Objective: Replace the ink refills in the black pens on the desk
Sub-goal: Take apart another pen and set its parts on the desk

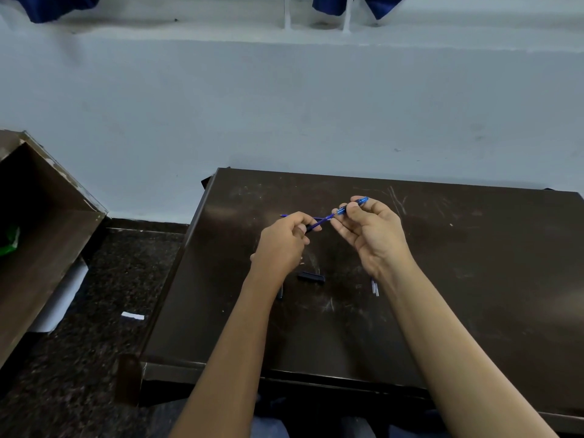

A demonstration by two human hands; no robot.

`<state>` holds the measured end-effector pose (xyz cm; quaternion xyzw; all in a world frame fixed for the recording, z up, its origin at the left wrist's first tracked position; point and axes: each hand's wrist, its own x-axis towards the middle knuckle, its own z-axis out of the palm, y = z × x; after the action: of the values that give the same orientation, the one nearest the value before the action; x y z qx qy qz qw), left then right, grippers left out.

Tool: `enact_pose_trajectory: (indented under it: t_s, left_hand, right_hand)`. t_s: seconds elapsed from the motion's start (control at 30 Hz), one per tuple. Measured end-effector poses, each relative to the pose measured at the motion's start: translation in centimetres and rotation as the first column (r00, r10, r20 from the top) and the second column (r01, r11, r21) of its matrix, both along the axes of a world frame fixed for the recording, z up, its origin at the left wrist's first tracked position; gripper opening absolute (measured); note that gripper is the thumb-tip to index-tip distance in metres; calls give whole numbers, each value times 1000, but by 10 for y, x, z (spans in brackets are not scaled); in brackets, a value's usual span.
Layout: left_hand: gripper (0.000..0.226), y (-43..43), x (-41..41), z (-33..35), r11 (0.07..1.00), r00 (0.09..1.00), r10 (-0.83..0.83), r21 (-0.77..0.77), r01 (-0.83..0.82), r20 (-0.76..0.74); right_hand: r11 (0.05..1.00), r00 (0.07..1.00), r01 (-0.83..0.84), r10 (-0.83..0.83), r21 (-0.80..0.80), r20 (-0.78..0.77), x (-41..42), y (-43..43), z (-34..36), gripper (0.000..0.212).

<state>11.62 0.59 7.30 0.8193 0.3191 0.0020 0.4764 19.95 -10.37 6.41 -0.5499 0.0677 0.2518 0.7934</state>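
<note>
Both hands are raised over the dark brown desk [442, 279]. My right hand [369, 232] pinches the upper end of a blue translucent pen [343, 211] between thumb and fingertips. My left hand [284, 240] grips the pen's lower dark end, fingers curled round it. A thin blue refill [319, 218] lies on the desk behind the hands, its tip poking out left of my left hand. A black pen cap [311, 276] lies on the desk below the hands. Two clear refill tubes [374, 287] lie beside my right wrist. A dark pen piece [280, 293] shows beside my left forearm.
A white wall [284, 105] rises right behind the desk. To the left stands another brown desk [47, 216] with something green inside. Between the desks is speckled dark floor [110, 279] with a white scrap [132, 316] on it.
</note>
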Motion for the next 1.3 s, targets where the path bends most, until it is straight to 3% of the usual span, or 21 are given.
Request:
enact_pose_trajectory:
  t_s: [0.13, 0.33, 0.73, 0.97, 1.2, 1.3]
  left_hand:
    - [32, 1, 4, 5, 997, 997, -70, -43, 69, -33]
    - [29, -6, -1, -6, 997, 996, -57, 57, 53, 63]
    - [29, -8, 2, -13, 1000, 989, 1, 17, -4, 148]
    - [33, -7, 2, -10, 995, 989, -26, 96, 12, 145]
    - [11, -5, -1, -12, 991, 975, -20, 133, -9, 220]
    - [18, -9, -1, -13, 994, 976, -6, 108, -18, 217]
  right_hand:
    - [999, 999, -44, 45, -22, 22, 0, 1, -3, 10]
    - [989, 990, -126, 130, -81, 48, -3, 2, -4, 14]
    - [991, 994, -101, 105, -84, 42, 2, 4, -1, 13]
    - [990, 993, -115, 118, -80, 29, 0, 5, -1, 13]
    - [992, 993, -114, 115, -53, 17, -2, 5, 1, 12]
    - [990, 991, -130, 132, -63, 34, -2, 6, 2, 11]
